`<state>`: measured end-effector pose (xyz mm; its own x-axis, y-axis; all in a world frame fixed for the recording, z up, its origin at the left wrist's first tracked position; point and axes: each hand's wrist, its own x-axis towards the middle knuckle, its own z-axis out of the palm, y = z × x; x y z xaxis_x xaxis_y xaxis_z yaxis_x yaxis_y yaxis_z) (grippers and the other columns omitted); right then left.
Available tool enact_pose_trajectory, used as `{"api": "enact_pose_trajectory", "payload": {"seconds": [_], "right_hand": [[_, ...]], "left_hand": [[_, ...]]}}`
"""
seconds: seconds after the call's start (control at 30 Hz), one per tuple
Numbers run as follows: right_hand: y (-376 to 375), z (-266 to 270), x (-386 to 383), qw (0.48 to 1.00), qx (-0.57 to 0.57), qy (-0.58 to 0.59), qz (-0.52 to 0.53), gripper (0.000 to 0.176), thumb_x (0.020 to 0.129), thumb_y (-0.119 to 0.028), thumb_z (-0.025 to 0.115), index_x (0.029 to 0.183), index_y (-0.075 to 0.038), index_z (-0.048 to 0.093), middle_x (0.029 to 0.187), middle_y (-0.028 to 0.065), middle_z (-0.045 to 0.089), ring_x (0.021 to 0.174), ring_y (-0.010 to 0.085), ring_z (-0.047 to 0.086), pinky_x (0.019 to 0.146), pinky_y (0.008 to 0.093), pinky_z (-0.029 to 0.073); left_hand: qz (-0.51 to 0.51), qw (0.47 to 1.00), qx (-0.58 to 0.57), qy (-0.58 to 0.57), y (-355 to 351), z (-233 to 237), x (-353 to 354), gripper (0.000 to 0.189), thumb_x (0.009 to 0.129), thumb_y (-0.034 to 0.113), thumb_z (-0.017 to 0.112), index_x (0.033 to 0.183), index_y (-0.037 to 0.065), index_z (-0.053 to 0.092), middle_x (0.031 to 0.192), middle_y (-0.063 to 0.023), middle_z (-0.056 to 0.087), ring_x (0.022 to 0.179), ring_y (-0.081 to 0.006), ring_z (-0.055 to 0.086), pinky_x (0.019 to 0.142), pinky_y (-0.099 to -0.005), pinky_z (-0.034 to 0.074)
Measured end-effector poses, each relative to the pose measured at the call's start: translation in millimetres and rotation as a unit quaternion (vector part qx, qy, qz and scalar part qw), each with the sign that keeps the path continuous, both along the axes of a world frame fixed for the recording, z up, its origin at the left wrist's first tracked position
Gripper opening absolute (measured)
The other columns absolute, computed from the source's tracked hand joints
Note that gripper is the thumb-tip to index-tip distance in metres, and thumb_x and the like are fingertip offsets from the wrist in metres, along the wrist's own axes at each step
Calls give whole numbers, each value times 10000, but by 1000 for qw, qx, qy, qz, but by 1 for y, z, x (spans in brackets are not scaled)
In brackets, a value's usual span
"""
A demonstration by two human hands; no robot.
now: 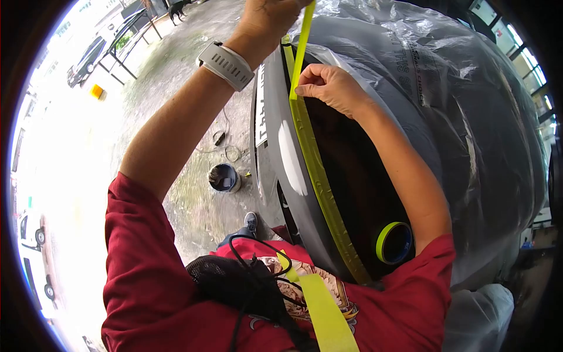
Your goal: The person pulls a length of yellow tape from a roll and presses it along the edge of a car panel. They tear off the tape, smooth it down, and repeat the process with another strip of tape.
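Observation:
A narrow strip of yellow masking tape (302,44) runs taut between my two hands. My left hand (268,22), above a grey watch, holds its upper end; the fingertips are partly cut off by the top of the view. Lower down, my right hand (334,88) pinches the strip between thumb and fingers against the car's edge. A wider, wrinkled band of yellow tape (321,188) follows the curved edge of the grey car panel (287,158), beside a dark glossy surface (346,152). On that surface rests a roll of yellow tape (382,243).
Clear plastic sheeting (469,135) covers the car on the right. Yellow tape pieces (328,317) hang over my red shirt by a black mesh pouch (229,281). A bucket (224,178) and a cable (232,154) are on the floor at left. Parked vehicles and a black dog stand farther off.

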<state>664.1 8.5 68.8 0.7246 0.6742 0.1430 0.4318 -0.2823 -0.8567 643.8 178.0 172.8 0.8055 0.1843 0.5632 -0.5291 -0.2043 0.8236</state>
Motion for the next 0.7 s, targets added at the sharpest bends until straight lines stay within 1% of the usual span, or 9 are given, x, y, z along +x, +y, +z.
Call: {"api": "enact_pose_trajectory", "payload": {"seconds": [0.03,0.07,0.3,0.37,0.4,0.5,0.6,0.67,0.7], "right_hand": [[0,1,-1,1000,19,9,20,147,889,-169,786,900,-57,691,840,-2,672,825,100,622,807,264,511],[0,2,-4,999,34,21,29,115,892,-135,777,872,-65,688,830,-9,676,828,94,628,813,259,510],[-7,-1,-11,999,36,4,36,127,871,-128,799,865,-72,686,829,-20,674,821,79,627,807,259,519],[-7,1,-17,998,48,8,44,137,862,-134,809,859,-75,684,828,-23,670,808,76,619,797,266,524],[-7,0,-17,998,48,9,44,137,862,-134,809,859,-75,684,828,-23,670,808,76,619,797,266,524],[-5,-2,-19,999,22,-33,33,115,887,-93,785,891,-64,673,831,-34,655,795,54,596,771,217,509],[-2,-8,-20,998,33,-53,20,114,889,-95,783,889,-59,674,826,-33,651,785,52,585,762,217,503],[0,-11,-17,998,48,-29,18,157,868,-161,788,852,-42,686,802,12,652,777,112,608,768,283,513],[0,-11,-15,998,49,-28,16,157,868,-161,788,852,-42,686,802,12,652,777,112,608,768,283,513]], "left_hand": [[3,1000,21,-19,-3,2,-4,158,961,150,692,930,-5,697,770,-8,662,663,-74,554,582,-261,461],[4,993,46,-107,-3,-1,2,172,971,162,681,915,0,697,766,6,650,639,-60,525,562,-253,437],[-4,998,50,-46,-8,13,-15,180,968,158,683,900,-8,693,720,11,640,613,-55,523,551,-251,426],[25,983,101,-150,-9,14,-9,170,962,141,684,897,-16,693,701,8,636,561,-62,512,503,-263,416],[24,983,100,-150,-8,14,-7,170,962,141,684,897,-16,693,701,8,636,561,-62,512,503,-263,416],[35,990,104,-84,-9,19,-10,161,957,124,683,893,-24,692,716,-14,658,568,-68,541,506,-262,432],[63,992,89,-57,-5,15,5,119,920,83,701,881,-30,697,737,-46,688,636,-87,598,581,-265,484],[84,976,140,-141,8,1,36,64,873,47,716,874,-18,713,766,-70,715,707,-113,646,649,-283,520],[81,977,140,-141,14,-4,48,64,873,47,716,874,-18,713,766,-70,715,707,-113,646,649,-283,520]]}}
